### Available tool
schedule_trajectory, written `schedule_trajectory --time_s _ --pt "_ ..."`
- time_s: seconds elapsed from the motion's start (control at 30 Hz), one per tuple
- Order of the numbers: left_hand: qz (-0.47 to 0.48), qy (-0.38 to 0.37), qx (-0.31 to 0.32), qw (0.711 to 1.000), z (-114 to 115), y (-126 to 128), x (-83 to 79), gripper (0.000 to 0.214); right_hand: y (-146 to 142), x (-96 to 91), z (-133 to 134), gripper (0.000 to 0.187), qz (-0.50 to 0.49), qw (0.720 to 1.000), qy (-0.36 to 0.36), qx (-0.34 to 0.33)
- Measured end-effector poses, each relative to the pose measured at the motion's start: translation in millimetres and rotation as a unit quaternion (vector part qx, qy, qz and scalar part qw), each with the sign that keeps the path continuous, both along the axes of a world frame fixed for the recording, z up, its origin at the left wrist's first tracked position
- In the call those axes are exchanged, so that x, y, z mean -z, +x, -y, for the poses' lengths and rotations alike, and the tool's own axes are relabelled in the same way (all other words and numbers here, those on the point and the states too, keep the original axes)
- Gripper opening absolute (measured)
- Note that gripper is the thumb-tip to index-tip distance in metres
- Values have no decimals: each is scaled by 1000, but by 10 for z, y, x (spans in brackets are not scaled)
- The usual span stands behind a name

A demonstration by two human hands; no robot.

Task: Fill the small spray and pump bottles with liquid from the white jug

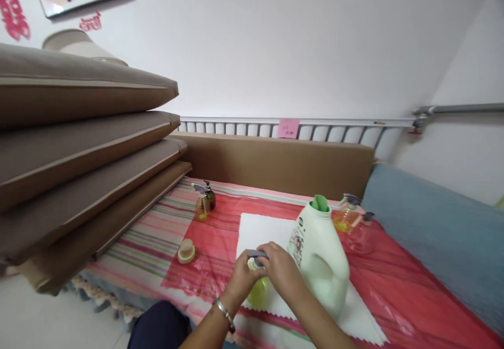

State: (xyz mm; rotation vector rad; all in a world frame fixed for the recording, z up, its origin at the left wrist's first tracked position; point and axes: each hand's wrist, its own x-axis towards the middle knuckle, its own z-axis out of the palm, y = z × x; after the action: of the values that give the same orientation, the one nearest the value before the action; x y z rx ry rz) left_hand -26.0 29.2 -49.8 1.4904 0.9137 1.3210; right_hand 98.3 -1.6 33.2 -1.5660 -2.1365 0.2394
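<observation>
A small spray bottle (259, 294) with yellow-green liquid stands on a white cloth (255, 228). My left hand (241, 279) is closed around its neck and grey spray head. From the other side, my right hand (281, 267) grips the same spray head, its fingers partly covering it. Just right of my hands is a large pale green detergent jug (326, 265), upright, with its green spout (319, 203) uncovered. A cream jug cap (186, 251) lies to the left on the red plastic sheet (214, 233).
Two spray bottles (202, 206) stand at the back left. More spray bottles (348, 217) are at the right behind the jug. Stacked brown cushions (90, 128) rise on the left, and a blue-grey cushion (437, 223) borders the right. A radiator (236, 127) runs along the wall.
</observation>
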Motion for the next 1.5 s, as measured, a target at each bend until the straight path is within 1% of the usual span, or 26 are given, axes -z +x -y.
schedule_trajectory --time_s 0.07,0.13,0.2,0.23,0.27,0.33,0.4,0.47,0.53,0.63,0.7,0.77,0.83,0.9,0.93,1.0,1.13,1.2,1.27,1.37,1.4,1.43,1.5 --pt "-5 -3 6 1000 -3 7 9 26 4 3 -6 25 -4 1000 1 0" --pt "-15 -5 35 999 -42 -19 -9 23 17 3 -18 25 -5 1000 -1 -3" --pt "-23 -6 68 997 -87 -62 -39 26 28 -2 -28 25 -5 1000 -3 -8" --pt "-25 -5 74 997 -97 -79 -48 30 30 -6 -30 25 -4 1000 -4 -9" --pt "-24 -3 72 997 -96 -87 -49 35 30 -8 -30 25 -3 1000 -3 -10" --pt "-22 -1 44 999 -61 -75 -22 44 26 -8 -27 24 -3 1000 -1 -10" --pt "-22 -2 7 1000 -8 -42 25 43 19 -1 -22 24 -2 1000 2 -12" --pt "-26 -5 -10 1000 24 -26 55 36 14 7 -22 24 -1 1000 2 -12" --pt "-30 -7 6 1000 14 -50 43 31 11 10 -25 24 1 1000 0 -12" --pt "-38 -15 63 997 -40 -130 -35 25 5 3 -28 24 4 1000 -3 -11" --pt "-41 -20 87 995 -52 -155 -79 27 -3 -7 -20 24 5 1000 -4 -13" --pt "-42 -20 85 995 -28 -129 -88 35 -14 -18 -7 24 4 1000 -3 -13" --pt "-39 -22 63 997 16 -70 -64 38 -25 -27 10 24 5 1000 -2 -11" --pt "-35 -29 48 998 49 -26 -36 32 -33 -34 23 24 9 1000 -2 -12" --pt "-34 -34 51 998 52 -22 -29 28 -36 -37 27 23 13 1000 -2 -15" --pt "-35 -44 84 995 23 -57 -42 25 -37 -42 27 23 21 1000 -2 -18" --pt "-57 -65 173 981 -106 -193 -110 26 -29 -59 11 22 34 999 1 -14" --pt "-65 -67 188 978 -131 -222 -108 27 -29 -69 8 21 35 999 4 -11" --pt "-66 -59 171 981 -109 -205 -63 28 -33 -73 14 22 32 999 7 -11" --pt "-59 -40 116 991 -40 -144 22 26 -43 -62 25 21 28 999 8 -13" --pt "-56 -36 107 992 -25 -131 33 25 -44 -56 26 21 28 999 7 -15" --pt "-54 -34 106 992 -19 -125 30 25 -45 -51 25 21 27 999 6 -16" --pt "-54 -30 124 990 -35 -141 -12 25 -40 -44 19 22 26 999 3 -19"
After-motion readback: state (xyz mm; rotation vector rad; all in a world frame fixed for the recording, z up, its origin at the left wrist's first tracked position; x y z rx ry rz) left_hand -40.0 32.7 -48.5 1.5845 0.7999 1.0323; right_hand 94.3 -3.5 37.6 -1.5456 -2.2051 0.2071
